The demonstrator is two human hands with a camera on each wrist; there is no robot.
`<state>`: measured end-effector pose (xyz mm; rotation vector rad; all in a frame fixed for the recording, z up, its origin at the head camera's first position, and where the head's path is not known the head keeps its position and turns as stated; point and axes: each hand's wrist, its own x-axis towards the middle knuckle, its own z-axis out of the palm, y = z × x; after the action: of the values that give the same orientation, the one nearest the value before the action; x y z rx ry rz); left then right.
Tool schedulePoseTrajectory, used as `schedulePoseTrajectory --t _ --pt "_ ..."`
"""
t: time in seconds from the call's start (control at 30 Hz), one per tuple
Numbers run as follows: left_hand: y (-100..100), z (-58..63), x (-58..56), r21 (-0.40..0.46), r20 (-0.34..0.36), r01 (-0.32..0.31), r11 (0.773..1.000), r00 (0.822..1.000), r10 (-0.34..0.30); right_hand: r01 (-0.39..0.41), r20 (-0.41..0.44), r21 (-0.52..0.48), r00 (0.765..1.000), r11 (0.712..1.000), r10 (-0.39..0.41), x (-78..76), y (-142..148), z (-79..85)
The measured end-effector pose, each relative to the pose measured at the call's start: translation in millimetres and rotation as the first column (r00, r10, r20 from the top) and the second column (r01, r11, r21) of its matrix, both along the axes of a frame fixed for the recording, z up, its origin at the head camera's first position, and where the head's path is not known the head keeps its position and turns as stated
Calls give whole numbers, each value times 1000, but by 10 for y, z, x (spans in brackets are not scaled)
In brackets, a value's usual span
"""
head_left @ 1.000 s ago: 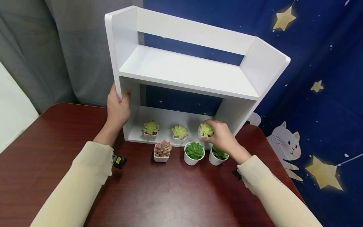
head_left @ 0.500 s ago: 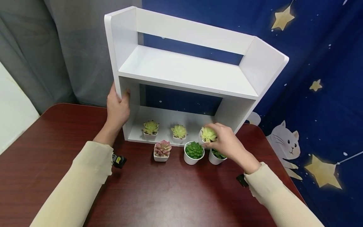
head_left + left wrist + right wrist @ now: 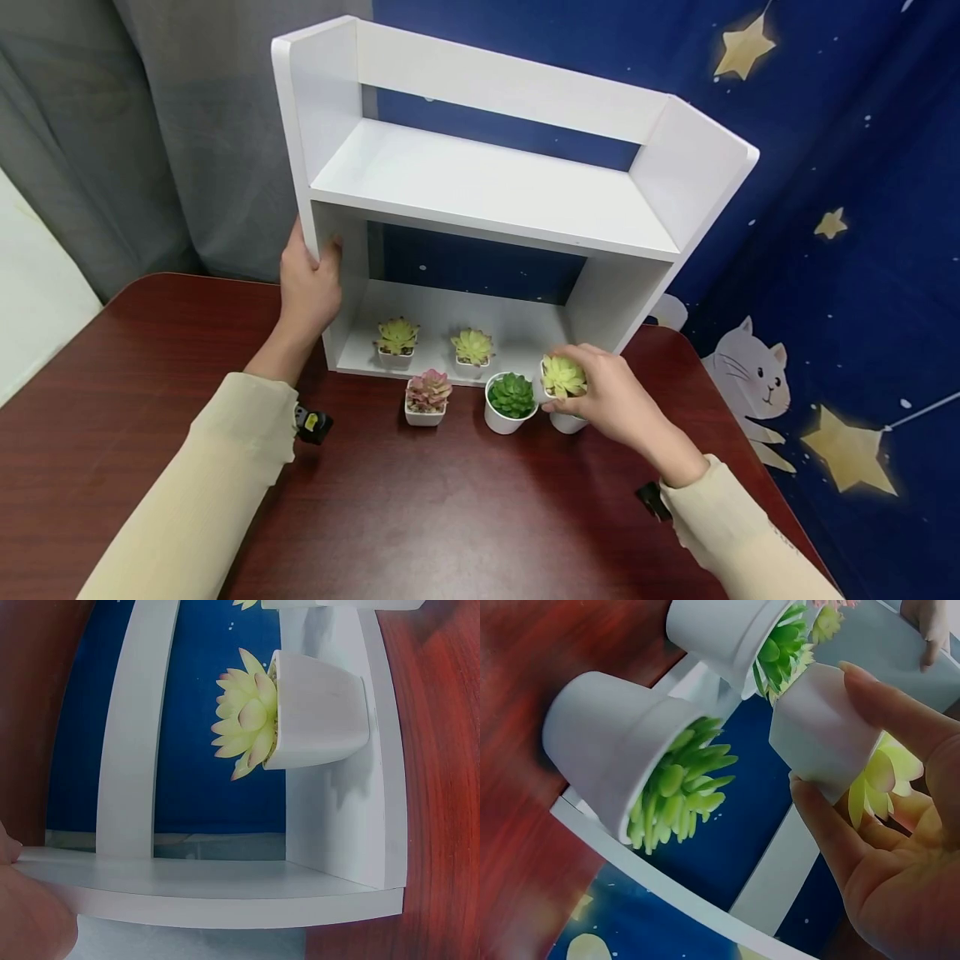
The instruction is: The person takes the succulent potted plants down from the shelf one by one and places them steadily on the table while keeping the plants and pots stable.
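My left hand (image 3: pixel 309 287) grips the left side panel of a white two-tier shelf (image 3: pixel 487 179), thumb on its inner face. My right hand (image 3: pixel 613 398) pinches a yellow-green potted succulent (image 3: pixel 563 377) by its square white pot (image 3: pixel 821 727), between thumb and fingers. It is held in the air in front of the lower tier, over a round-potted green succulent (image 3: pixel 622 750), which it mostly hides in the head view. Two similar yellow-green succulents, one at the left (image 3: pixel 396 340) and one in the middle (image 3: pixel 472 346), stand on the lower tier.
On the dark red table (image 3: pixel 450 508), before the shelf, stand a pink succulent (image 3: pixel 427 396) in a square white pot and another green succulent (image 3: pixel 512 398) in a round one. A grey curtain (image 3: pixel 180 150) and a blue star-patterned curtain (image 3: pixel 825 150) hang behind.
My right hand has drawn the yellow-green succulent off the lower tier's right end, toward me and slightly right. The left hand keeps its grip on the side panel.
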<state>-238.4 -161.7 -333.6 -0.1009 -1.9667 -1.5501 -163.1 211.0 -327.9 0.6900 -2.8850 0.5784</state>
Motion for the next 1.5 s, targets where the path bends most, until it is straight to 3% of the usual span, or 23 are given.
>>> schedulePoseTrajectory --t 0.33,0.7,0.97,1.5 --pt "23 -4 -6 8 -7 2 1000 1000 -2 22 3 -6 1000 1000 -22 251 151 -157" --pt "15 2 -10 6 -1 2 1000 1000 -2 24 15 3 1000 1000 -24 438 252 -505" --pt "1 -7 -10 11 -5 -1 1000 1000 1 39 63 -1 997 999 -39 469 277 -620" --pt "8 -8 -9 8 -20 3 1000 1000 -3 57 99 1 994 998 -56 456 333 -691"
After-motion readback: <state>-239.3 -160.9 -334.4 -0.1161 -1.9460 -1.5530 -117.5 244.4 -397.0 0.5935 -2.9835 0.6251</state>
